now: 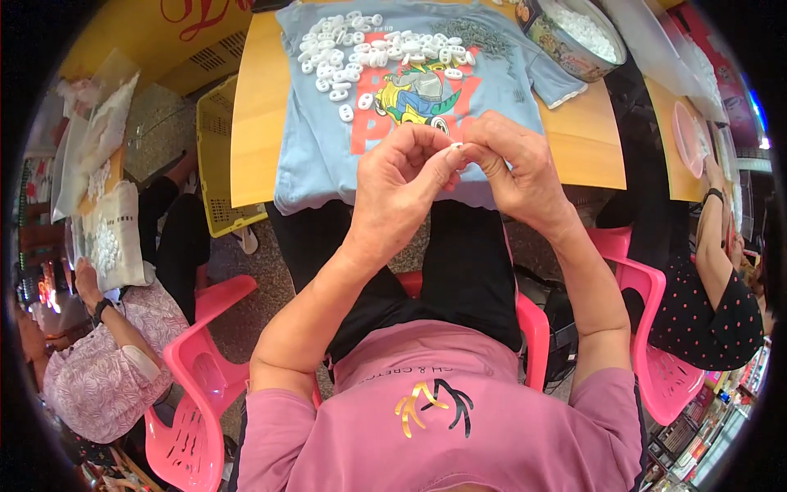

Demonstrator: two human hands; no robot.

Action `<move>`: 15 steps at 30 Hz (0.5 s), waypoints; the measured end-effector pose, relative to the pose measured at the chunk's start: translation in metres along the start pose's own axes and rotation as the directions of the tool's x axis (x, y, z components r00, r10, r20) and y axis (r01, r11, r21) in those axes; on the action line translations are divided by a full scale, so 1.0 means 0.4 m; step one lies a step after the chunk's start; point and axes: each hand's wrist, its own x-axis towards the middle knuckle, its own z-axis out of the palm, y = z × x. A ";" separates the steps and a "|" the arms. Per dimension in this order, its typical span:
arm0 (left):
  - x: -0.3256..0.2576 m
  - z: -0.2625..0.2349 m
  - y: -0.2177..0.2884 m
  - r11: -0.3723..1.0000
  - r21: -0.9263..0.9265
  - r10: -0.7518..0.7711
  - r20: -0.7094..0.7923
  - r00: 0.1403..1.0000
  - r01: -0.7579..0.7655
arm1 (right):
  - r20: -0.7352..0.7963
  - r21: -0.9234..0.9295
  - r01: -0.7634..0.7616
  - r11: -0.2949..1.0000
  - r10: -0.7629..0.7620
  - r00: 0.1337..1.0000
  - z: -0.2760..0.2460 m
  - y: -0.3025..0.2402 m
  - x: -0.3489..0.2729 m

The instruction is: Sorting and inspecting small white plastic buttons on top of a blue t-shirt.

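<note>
Over the near edge of the table, my left hand (pixel 400 184) and my right hand (pixel 520 168) meet fingertip to fingertip. A small white plastic piece (pixel 457 145) peeks out between them, pinched by the left thumb and fingers and mostly covered. The right thumb and forefinger are pressed together against it; anything else in that pinch is hidden. Beyond the hands, a spread of white oval pieces (pixel 334 57) with two holes each lies on a blue printed T-shirt (pixel 316 156). To its right is a heap of tiny dark grey parts (pixel 484 37), too small to make out.
A round tub (pixel 551 47) of white pieces stands at the far right of the wooden table (pixel 582 148). A yellow crate (pixel 217 156) is on the floor at left. Other people sit on both sides in pink plastic chairs (pixel 201 394), with white pieces before them.
</note>
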 end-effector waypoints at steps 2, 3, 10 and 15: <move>0.014 -0.016 -0.015 1.000 -0.015 -0.018 0.004 1.000 0.018 | 0.036 -0.009 -0.004 1.000 0.004 0.999 0.009 0.024 0.004; 0.018 -0.025 -0.022 0.999 -0.031 -0.038 0.008 0.999 0.038 | 0.035 -0.010 -0.001 1.000 0.002 0.999 0.008 0.026 0.006; 0.021 -0.080 -0.025 0.993 -0.087 -0.088 -0.043 0.995 0.084 | 0.024 -0.040 -0.322 0.946 0.324 0.946 -0.023 0.107 0.091; 0.028 -0.080 -0.021 0.986 -0.160 -0.064 -0.102 0.993 0.047 | -0.096 -0.442 -0.158 0.883 0.128 0.987 -0.005 0.195 0.123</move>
